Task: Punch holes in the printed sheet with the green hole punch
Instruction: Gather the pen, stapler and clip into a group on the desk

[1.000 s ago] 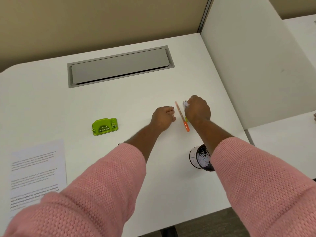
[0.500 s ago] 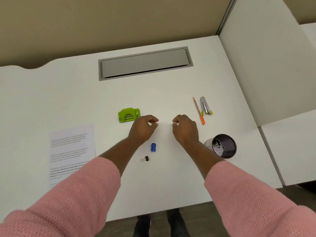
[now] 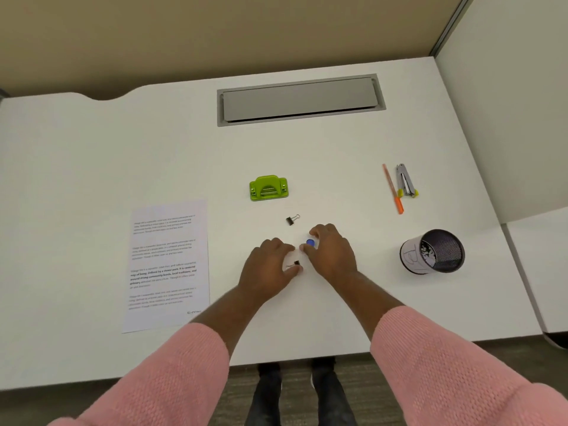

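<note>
The green hole punch [image 3: 269,188] sits on the white desk [image 3: 92,167], untouched, a little beyond my hands. The printed sheet [image 3: 167,265] lies flat at the left, apart from the punch. My left hand [image 3: 266,270] rests on the desk below the punch, with thumb and fingers closed around a small black binder clip [image 3: 296,263]. Just to its right, my right hand [image 3: 333,255] pinches a small blue piece [image 3: 310,242] between finger and thumb. Neither hand touches the punch or the sheet.
A second black binder clip [image 3: 292,219] lies between the punch and my hands. An orange pen [image 3: 393,189] and a grey stapler-like tool [image 3: 405,181] lie at the right, with a mesh cup [image 3: 433,252] nearer me. A grey cable hatch [image 3: 301,99] is at the back.
Both hands drew back from the pen area toward me and came down on the small blue piece and a binder clip. The view shifted, so the sheet and punch sit nearer the middle.
</note>
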